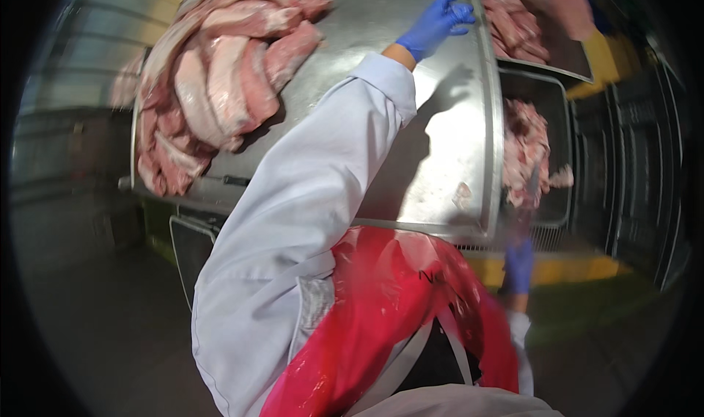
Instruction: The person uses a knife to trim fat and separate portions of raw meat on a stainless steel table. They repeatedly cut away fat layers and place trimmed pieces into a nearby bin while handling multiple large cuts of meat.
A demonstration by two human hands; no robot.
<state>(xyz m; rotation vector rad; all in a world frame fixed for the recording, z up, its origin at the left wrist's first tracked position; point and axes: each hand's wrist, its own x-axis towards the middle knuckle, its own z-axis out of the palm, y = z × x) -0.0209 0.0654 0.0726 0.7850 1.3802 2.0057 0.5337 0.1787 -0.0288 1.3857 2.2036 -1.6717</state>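
My left hand (440, 27), in a blue glove, is stretched over the far right part of the steel table (381, 13). Its fingers are apart and nothing shows in them. Low on the right, my blue-gloved right hand (519, 264) is closed round a knife (533, 188). Motion blurs both hand and knife. The blade points away from me, over a bin (559, 123) of pale meat trimmings (522, 145). Large strips of raw pink meat (227, 79) lie heaped on the table's left side.
Another container at the far right holds more meat pieces (513, 28). A tool with a black handle (236, 181) lies near the table's front left. A small meat scrap (462, 195) sits by the front right edge. Dark crates (631, 160) stand beyond the bin.
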